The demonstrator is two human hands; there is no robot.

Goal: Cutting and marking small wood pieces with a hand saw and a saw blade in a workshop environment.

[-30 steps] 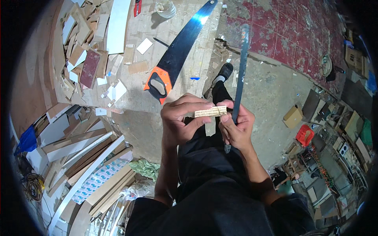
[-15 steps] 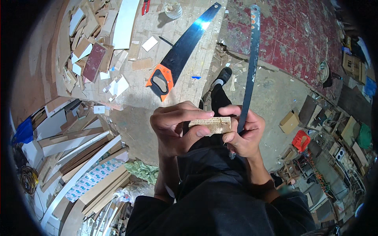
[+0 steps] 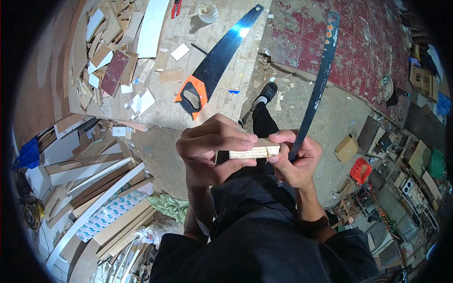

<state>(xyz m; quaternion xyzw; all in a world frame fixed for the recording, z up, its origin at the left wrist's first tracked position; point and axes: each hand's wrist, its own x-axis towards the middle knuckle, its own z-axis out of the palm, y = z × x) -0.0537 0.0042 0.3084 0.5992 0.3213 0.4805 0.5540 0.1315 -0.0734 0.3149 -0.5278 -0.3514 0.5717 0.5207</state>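
Note:
A small block of light wood [image 3: 255, 153], its rough cut edge toward me, is held before my chest. My left hand [image 3: 212, 146] grips the left part of it, fingers above and thumb below. At the block's right end, the thumb and forefinger of my right hand [image 3: 297, 158] pinch it near a thin line across the edge. A long dark flat metal strip [image 3: 317, 87], worn and with orange spots at its far end, is also in my right hand, rising away from me. An orange-handled handsaw [image 3: 200, 80] lies on the workbench [image 3: 165, 106].
Wood offcuts [image 3: 106, 56] are piled on the bench's left, with a glass jar [image 3: 207, 13] and red-handled tool [image 3: 176, 8] at the back. Boards [image 3: 89, 184] lean at lower left. A cardboard box [image 3: 346, 148] and red plastic container [image 3: 361, 170] stand on the right.
The far end of the metal strip has swung to the right. The block has tipped so its edge faces me more fully, and both hands still hold it.

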